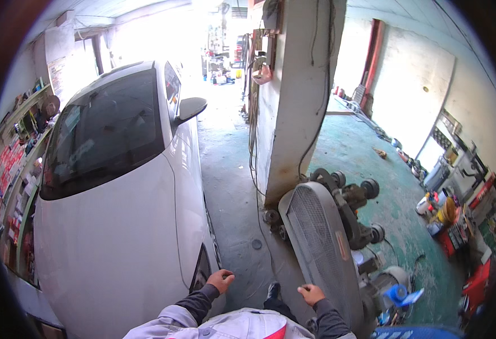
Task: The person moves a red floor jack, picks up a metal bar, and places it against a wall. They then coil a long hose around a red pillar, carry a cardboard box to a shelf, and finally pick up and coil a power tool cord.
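Note:
My left hand is beside the front corner of a white car, close to its headlight. Its fingers are curled in, and whatever they may hold is too small to make out. My right hand is loosely closed, with nothing visible in it, near the mesh belt guard of a grey air compressor. Both hands hang apart in front of my body. Below, one dark shoe shows on the floor between car and compressor.
A white pillar with hanging cables stands behind the compressor. Shelves with many small boxes line the left wall. Tools and a red box crowd the right side. A blue crate is at the lower right. A grey aisle runs ahead.

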Demonstrator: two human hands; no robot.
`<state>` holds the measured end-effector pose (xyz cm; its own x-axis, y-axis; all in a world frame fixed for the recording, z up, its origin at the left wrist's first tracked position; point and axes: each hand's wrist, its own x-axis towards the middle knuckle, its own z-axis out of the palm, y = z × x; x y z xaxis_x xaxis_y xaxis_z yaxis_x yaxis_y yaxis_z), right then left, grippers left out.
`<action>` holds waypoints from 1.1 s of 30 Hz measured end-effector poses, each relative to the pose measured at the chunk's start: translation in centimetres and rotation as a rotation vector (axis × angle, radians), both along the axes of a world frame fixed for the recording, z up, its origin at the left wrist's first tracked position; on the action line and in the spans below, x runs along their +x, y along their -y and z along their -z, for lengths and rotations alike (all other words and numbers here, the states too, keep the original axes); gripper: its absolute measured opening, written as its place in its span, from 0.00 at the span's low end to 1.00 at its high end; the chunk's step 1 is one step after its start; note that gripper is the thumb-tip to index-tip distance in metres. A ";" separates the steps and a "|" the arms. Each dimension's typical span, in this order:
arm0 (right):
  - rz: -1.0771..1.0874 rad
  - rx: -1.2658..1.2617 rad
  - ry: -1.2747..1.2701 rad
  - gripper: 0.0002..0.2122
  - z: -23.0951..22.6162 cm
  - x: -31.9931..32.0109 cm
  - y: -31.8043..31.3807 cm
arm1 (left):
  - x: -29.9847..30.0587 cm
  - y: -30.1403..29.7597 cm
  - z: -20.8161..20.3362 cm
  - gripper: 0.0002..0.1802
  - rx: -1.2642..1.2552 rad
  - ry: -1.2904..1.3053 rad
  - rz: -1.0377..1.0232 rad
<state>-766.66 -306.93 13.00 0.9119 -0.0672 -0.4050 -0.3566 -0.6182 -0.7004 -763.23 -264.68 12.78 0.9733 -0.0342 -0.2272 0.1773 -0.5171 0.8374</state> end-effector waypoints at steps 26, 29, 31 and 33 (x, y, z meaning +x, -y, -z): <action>-0.728 0.069 0.075 0.36 -9.8 78.2 -33.6 | 57.0 -19.7 -16.3 0.14 -0.248 0.467 -0.719; -0.632 0.154 0.116 0.36 -9.4 86.8 -38.2 | 64.5 -22.2 -20.2 0.15 -0.258 0.577 -0.623; -0.576 0.028 0.108 0.36 -8.1 92.2 -40.5 | 67.6 -23.3 -22.7 0.16 -0.230 0.568 -0.602; -0.585 -0.188 0.101 0.35 -5.9 98.1 -42.2 | 70.5 -24.2 -24.6 0.14 -0.234 0.638 -0.595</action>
<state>-668.60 -264.75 18.91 0.8525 0.3931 -0.3446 0.1407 -0.8073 -0.5731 -692.68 -240.45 37.40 0.7835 0.5379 0.3111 -0.1731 -0.2919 0.9406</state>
